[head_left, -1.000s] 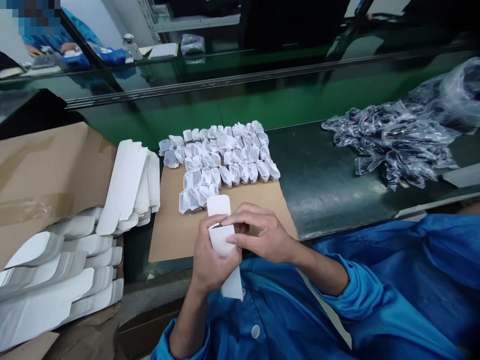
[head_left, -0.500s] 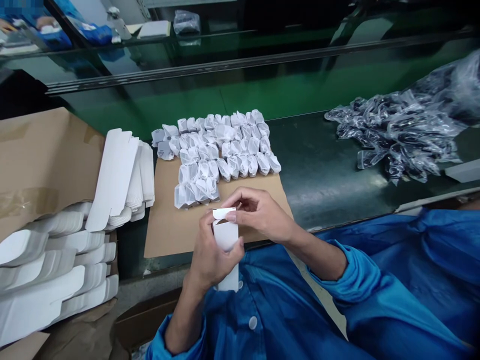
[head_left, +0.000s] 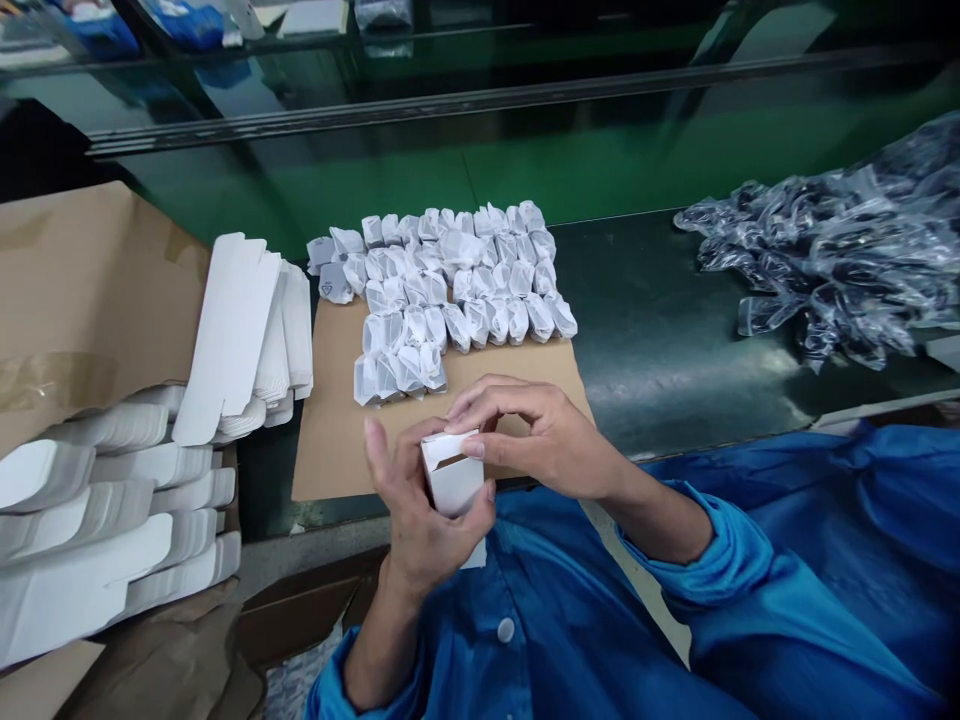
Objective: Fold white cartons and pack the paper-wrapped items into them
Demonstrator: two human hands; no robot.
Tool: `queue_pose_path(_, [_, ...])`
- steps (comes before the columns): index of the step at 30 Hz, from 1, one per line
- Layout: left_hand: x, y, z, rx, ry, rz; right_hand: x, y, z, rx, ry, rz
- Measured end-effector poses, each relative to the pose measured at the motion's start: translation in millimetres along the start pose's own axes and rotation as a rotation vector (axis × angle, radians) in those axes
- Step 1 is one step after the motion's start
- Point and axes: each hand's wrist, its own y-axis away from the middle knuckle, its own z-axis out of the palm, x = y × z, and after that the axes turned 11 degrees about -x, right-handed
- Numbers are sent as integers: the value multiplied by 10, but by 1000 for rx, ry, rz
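A small white carton (head_left: 456,488) stands nearly upright just in front of my body. My left hand (head_left: 427,535) is wrapped round its sides, thumb across the front and index finger lifted off. At the carton's top, my right hand (head_left: 536,430) pinches the end flap between thumb and fingers. A narrow dark gap shows under the flap's front edge; what lies inside the carton is hidden. Beyond both hands, several rows of small items in whitish wrapping (head_left: 457,270) rest on a brown cardboard sheet (head_left: 330,440).
Flat white carton blanks (head_left: 232,330) lean in a pile at the left, beside an open cardboard box (head_left: 90,290) holding more stacked blanks (head_left: 142,490). Dark items in clear plastic bags (head_left: 832,260) are heaped on the dark green work surface (head_left: 637,300) at the right.
The top flap has come down over the carton's opening, leaving a thin gap. My left index finger has lifted away. The camera view has tilted slightly downward.
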Motion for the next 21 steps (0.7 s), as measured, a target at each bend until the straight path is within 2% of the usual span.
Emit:
queue_pose_path(5, [-11,1,-63,-141,-68,-101,4,50,0,-52,165,-54])
queue_pose_path(9, [18,-14,-105,-180,-51,-160,49,81,33,-51,287,-137])
queue_pose_path(16, [95,-57,-155,-243,-56,-194,207,117,208,120,308,-286])
queue_pose_path(19, [87,-33,-143,-247,-57,-196,228,145,245,150,414,-319])
queue_pose_path(21, [75,-18,-137,-251,-74,-206,232,160,257,115,483,-312])
